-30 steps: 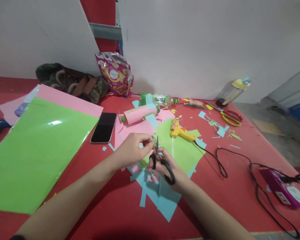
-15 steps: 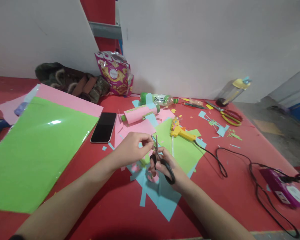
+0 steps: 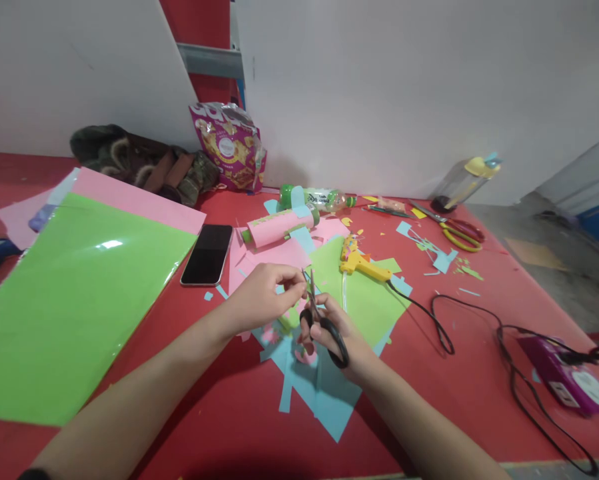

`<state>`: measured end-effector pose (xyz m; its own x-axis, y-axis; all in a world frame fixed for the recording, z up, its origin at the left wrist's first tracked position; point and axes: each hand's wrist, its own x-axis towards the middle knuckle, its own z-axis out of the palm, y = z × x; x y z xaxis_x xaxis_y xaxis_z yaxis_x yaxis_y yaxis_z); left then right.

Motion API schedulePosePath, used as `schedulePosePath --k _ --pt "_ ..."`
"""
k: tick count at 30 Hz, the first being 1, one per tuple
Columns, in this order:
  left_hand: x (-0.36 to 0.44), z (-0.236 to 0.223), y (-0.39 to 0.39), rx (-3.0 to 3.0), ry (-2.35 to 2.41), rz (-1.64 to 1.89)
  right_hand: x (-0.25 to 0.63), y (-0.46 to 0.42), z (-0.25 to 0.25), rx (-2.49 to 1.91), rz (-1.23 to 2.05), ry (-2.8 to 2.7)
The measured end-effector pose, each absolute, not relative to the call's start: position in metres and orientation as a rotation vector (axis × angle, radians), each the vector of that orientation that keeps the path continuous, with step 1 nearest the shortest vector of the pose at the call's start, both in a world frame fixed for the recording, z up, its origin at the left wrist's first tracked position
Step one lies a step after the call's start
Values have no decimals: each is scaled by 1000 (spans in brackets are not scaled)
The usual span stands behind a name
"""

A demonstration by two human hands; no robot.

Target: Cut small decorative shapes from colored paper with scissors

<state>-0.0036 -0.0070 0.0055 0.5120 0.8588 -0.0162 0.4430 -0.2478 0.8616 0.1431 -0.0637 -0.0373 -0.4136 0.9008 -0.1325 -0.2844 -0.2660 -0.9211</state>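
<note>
Black-handled scissors [image 3: 335, 341] sit in my right hand [image 3: 346, 330], with the fingers through the loops and the blades pointing up and slightly parted. My left hand [image 3: 274, 293] is closed in a pinch right beside the blade tips; whatever lies between its fingertips is too small to make out. Below both hands are blue paper [image 3: 336, 400] and small pink and green paper scraps. A yellow glue gun [image 3: 366, 267] lies on green paper [image 3: 379, 307] just beyond my right hand. Behind my left hand rests a roll wrapped in pink paper [image 3: 276, 228].
A phone [image 3: 207, 255] and a large green sheet in clear film [image 3: 89, 300] lie to the left. At the back are a snack bag [image 3: 232, 148] and a green plastic bottle [image 3: 314, 199]. Yellow-and-red-handled scissors [image 3: 462, 233], a black cord [image 3: 499, 320] and a purple box [image 3: 566, 377] are at right.
</note>
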Motion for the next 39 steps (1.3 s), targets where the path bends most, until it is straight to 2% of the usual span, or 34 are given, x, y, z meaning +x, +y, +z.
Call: schedulePosePath --k 18,25,39 --pt "-3 10 -6 1817 1129 526 141 -62 -38 -1005 1779 -1088" --pt "-2 4 -5 1728 1215 646 142 -61 -42 -1013 1766 -1065" --pt "13 -8 -19 1898 1122 513 144 -54 -46 -1009 1412 -699"
